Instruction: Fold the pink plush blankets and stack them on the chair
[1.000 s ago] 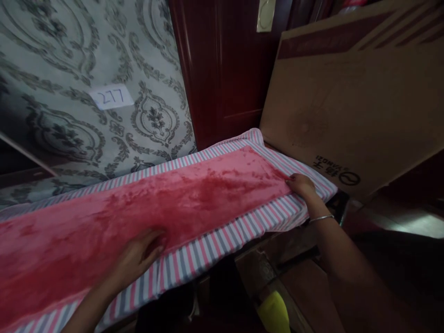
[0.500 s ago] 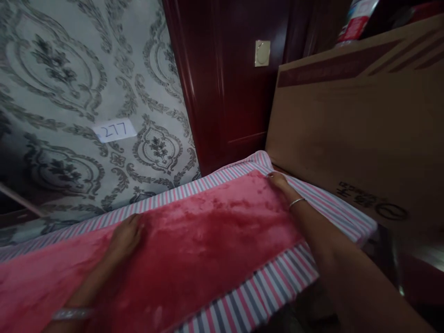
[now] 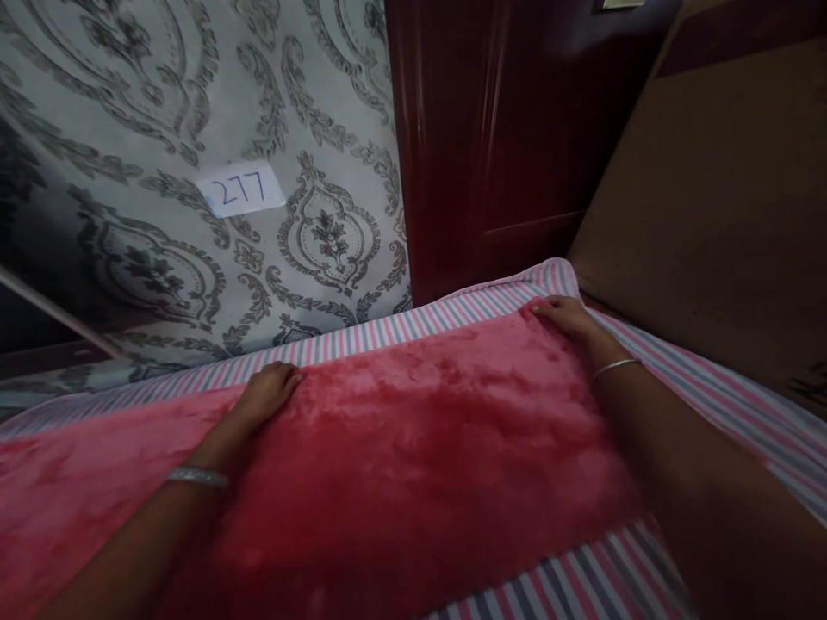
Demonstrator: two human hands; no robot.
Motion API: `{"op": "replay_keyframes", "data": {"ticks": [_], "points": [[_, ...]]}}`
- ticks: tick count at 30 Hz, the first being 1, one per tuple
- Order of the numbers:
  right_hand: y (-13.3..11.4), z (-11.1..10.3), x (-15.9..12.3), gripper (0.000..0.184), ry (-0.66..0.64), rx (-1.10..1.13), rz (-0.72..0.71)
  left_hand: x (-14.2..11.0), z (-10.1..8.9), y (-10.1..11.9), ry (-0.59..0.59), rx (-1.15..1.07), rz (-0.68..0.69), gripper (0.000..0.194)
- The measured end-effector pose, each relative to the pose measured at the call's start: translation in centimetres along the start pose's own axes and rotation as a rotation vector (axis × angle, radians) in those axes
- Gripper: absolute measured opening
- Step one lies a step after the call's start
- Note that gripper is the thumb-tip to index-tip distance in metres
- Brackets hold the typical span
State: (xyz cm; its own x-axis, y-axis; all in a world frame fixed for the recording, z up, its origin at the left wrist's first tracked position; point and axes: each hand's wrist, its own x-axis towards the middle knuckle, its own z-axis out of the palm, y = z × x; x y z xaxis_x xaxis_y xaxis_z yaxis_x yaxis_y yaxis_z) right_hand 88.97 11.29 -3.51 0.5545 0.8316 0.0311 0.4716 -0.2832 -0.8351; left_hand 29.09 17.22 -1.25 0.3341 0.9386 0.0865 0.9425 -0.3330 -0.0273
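Note:
A red plush blanket lies spread over a striped pink, grey and white sheet. At the blanket's far right corner, my right hand pinches the plush between thumb and fingers. Farther left, my left hand has its fingers curled on the far edge of the same blanket. Strips of sheet show beyond the far edge, on the right and at the near right.
Patterned grey wallpaper stands behind, with a white paper marked 277 on it. A dark red wooden panel adjoins it. A large cardboard box rises along the right side.
The view has moved closer and lower, so the box shows less. My left hand has slid up to the blanket's far edge; my right hand stays at the corner.

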Motion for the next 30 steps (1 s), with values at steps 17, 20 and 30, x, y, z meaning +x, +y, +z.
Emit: {"op": "replay_keyframes", "data": {"ticks": [17,20,30], "points": [[1.6,1.5,2.3,0.029,0.225,-0.567,-0.032,2.6,1.9,0.7,0.149,-0.201,-0.031,0.03],[1.9,1.2,2.9,0.031,0.225,-0.607,-0.005,2.6,1.2,1.1,0.083,-0.183,-0.056,0.03],[2.1,-2.5,2.5,0.037,0.049,-0.392,0.007,3.2,0.5,2.5,0.026,-0.131,-0.101,0.037]]}}
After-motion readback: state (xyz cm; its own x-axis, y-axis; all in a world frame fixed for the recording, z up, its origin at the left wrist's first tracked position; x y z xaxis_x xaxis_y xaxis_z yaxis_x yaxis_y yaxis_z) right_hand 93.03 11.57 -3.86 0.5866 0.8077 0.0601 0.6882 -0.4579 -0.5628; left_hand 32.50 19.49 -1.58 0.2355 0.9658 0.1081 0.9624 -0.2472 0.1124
